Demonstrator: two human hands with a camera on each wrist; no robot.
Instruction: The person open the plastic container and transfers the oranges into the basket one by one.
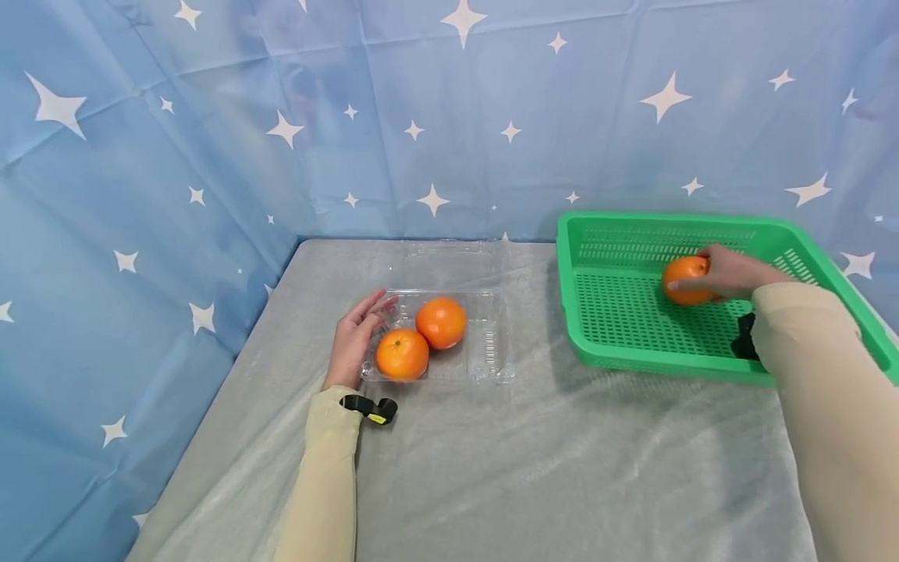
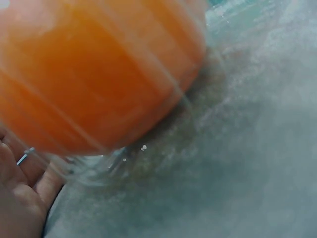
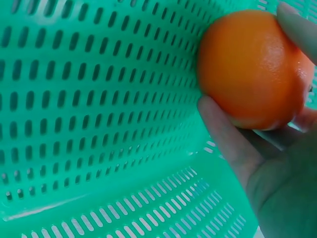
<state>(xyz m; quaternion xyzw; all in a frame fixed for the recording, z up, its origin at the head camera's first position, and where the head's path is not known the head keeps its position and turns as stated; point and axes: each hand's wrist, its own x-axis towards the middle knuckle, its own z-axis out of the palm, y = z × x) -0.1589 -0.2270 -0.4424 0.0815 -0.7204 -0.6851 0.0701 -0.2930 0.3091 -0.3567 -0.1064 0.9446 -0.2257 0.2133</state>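
My right hand (image 1: pixel 737 273) grips an orange (image 1: pixel 687 280) inside the green basket (image 1: pixel 618 361). In the right wrist view, thumb and fingers close around this orange (image 3: pixel 252 69) beside the slotted basket wall (image 3: pixel 89 109). On the left, my left hand (image 1: pixel 353 343) rests at the left edge of a clear plastic clamshell box (image 1: pixel 485 367), fingers fairly straight along its rim. Two oranges sit together in that box, one at the front left (image 1: pixel 402 353) and one behind it (image 1: pixel 441 322). The left wrist view shows an orange (image 2: pixel 99 74) close up through clear plastic.
The box's clear lid (image 1: pixel 453 265) lies folded back behind it. Grey cloth (image 1: pixel 562 468) covers the table. A blue curtain with white stars (image 1: pixel 492 101) hangs behind and along the left side.
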